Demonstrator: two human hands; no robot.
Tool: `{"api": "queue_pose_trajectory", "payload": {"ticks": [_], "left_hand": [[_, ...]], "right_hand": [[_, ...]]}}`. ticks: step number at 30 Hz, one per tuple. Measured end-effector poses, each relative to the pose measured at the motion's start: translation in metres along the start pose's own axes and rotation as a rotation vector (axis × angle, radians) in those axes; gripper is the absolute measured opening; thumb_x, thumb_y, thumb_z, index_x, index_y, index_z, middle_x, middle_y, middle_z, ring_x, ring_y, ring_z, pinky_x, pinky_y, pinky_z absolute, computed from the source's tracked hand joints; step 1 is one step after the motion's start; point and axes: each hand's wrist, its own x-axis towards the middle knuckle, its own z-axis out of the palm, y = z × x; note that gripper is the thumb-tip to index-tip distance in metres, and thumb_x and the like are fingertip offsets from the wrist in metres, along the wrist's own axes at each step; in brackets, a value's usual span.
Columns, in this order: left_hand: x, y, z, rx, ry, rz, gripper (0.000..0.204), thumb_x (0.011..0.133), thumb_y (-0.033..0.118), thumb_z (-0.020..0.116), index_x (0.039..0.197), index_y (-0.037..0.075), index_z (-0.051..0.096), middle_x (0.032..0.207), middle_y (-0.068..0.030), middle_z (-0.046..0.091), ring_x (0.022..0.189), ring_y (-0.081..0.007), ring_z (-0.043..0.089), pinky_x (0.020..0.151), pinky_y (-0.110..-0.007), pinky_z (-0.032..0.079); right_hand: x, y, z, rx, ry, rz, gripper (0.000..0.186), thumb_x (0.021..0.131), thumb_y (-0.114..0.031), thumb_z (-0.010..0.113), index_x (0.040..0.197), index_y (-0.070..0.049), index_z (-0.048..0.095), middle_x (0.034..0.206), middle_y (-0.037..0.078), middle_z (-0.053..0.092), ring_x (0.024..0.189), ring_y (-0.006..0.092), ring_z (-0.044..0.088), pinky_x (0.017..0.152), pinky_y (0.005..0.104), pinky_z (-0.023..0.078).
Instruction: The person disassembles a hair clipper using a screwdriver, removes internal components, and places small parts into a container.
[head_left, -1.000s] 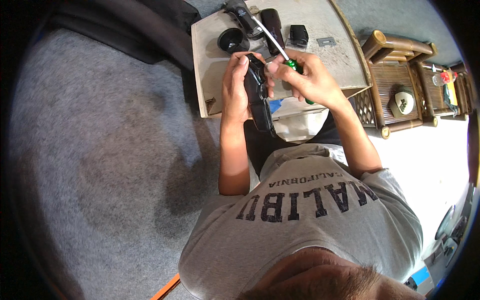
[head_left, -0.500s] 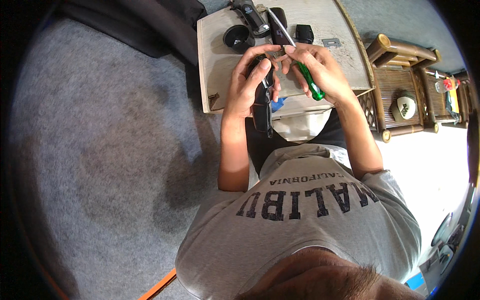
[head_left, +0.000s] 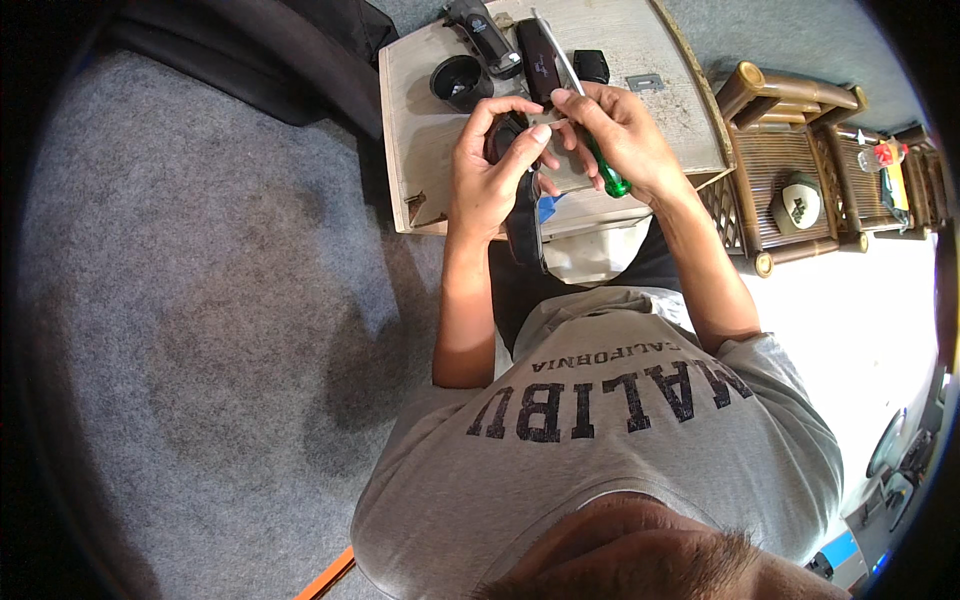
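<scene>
My left hand (head_left: 484, 180) is wrapped around a long black casing (head_left: 525, 232), which hangs below the palm toward my lap. A screwdriver with a green handle (head_left: 614, 180) rests in my right hand (head_left: 630, 130), its metal shaft pointing away from me over the table. The thumbs and fingertips of both hands nearly meet above the near part of the table. Something small and pale seems to be between them, too small to make out. Fingers cover much of the casing's upper part.
On the wooden table (head_left: 670, 120) lie a black hair clipper (head_left: 485, 38), a round black cup (head_left: 457, 80), a dark elongated case (head_left: 538, 60), a small black block (head_left: 591, 66) and a flat metal plate (head_left: 645, 81). Bamboo chairs stand at the right, one bearing a cap (head_left: 799, 205).
The table has shifted slightly left in the view. My left thumb has come off the casing toward my right fingertips, and the hands are closer together. The screwdriver stays in my right hand.
</scene>
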Motion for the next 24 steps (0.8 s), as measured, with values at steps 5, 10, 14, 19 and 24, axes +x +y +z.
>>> {"api": "queue_pose_trajectory", "payload": {"ticks": [5,10,14,19,24], "left_hand": [[-0.001,0.0,0.002,-0.027,0.038,0.036,0.023,0.101,0.012,0.068,0.12,0.001,0.062,0.102,-0.0075,0.065,0.077,-0.0147,0.069,0.056,-0.031,0.064],[-0.003,0.0,0.003,0.0,0.024,0.045,0.021,0.101,0.009,0.067,0.121,0.002,0.063,0.106,-0.0067,0.064,0.081,-0.0142,0.07,0.057,-0.031,0.064],[-0.004,-0.004,-0.002,0.015,-0.029,0.081,0.017,0.101,0.007,0.067,0.117,0.002,0.063,0.113,-0.0058,0.063,0.083,-0.0142,0.07,0.059,-0.031,0.065],[-0.004,-0.007,-0.005,-0.028,-0.034,0.09,0.016,0.101,0.007,0.066,0.116,0.003,0.062,0.113,-0.006,0.063,0.084,-0.0144,0.069,0.059,-0.03,0.065],[-0.002,-0.005,-0.009,-0.136,-0.002,0.057,0.017,0.104,0.011,0.062,0.119,0.005,0.057,0.113,-0.0095,0.062,0.086,-0.017,0.066,0.061,-0.035,0.066]], "right_hand": [[-0.002,-0.004,0.005,0.06,0.103,0.003,0.037,0.106,-0.034,0.062,0.089,-0.002,0.06,0.066,0.0,0.057,0.043,0.0076,0.052,0.035,0.0237,0.04],[-0.002,-0.008,0.007,-0.01,0.097,0.069,0.04,0.105,-0.038,0.063,0.086,-0.003,0.058,0.064,0.0,0.054,0.042,0.0084,0.051,0.034,0.0243,0.039],[-0.001,-0.008,0.003,-0.041,0.074,0.082,0.042,0.104,-0.041,0.064,0.086,-0.003,0.06,0.064,0.0,0.055,0.045,0.0084,0.054,0.038,0.0247,0.043],[-0.003,-0.012,0.004,-0.056,0.024,0.095,0.049,0.103,-0.048,0.064,0.09,-0.001,0.063,0.063,-0.001,0.053,0.045,0.0071,0.054,0.038,0.0236,0.043],[-0.006,-0.005,0.003,-0.101,-0.049,-0.057,0.046,0.1,-0.046,0.071,0.103,0.0,0.068,0.065,-0.002,0.057,0.046,0.0045,0.051,0.04,0.021,0.041]]}}
